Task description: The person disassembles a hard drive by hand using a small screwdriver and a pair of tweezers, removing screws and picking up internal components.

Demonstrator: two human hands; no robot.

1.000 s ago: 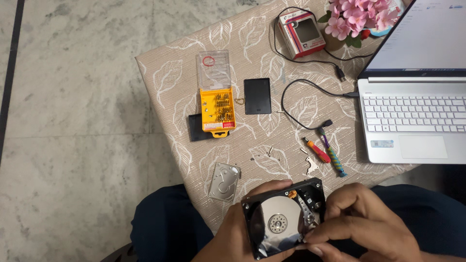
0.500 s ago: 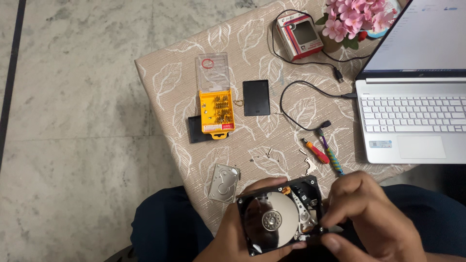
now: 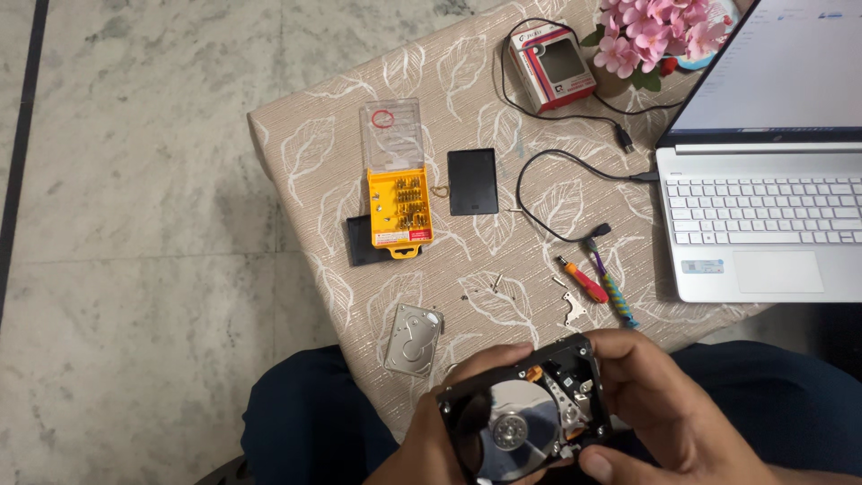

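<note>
Hands low in the head view, both closed around an opened hard disk drive (image 3: 525,418) held over the lap, just off the near edge of the counter (image 3: 296,153). Left hand (image 3: 449,422) grips the drive's left side from below, thumb curled over its top edge. Right hand (image 3: 669,413) wraps the right side, fingers folded over the corner near the actuator arm, thumb at the lower edge. Drive lies cover-off, tilted slightly, shiny platter and spindle hub facing up, orange part at its upper edge.

On the counter (cloth beige with a white leaf pattern):
- silver drive cover (image 3: 414,339), flat, near the front edge, just beyond the left hand.
- yellow screwdriver bit case (image 3: 400,208), its clear lid (image 3: 391,135) swung open away from the person; a dark flat pad under it.
- black rectangular plate (image 3: 472,180), just right of the case.
- small red-handled screwdriver (image 3: 582,279) and a striped blue-green one (image 3: 614,289), side by side.
- loose small metal parts and screws (image 3: 496,284) between cover and screwdrivers.
- red and white box (image 3: 551,66) at the far side, black cable (image 3: 548,202) looping from it toward the laptop (image 3: 763,224).
- pink flowers (image 3: 651,36) beside the open silver laptop.

Floor pale marble.
</note>
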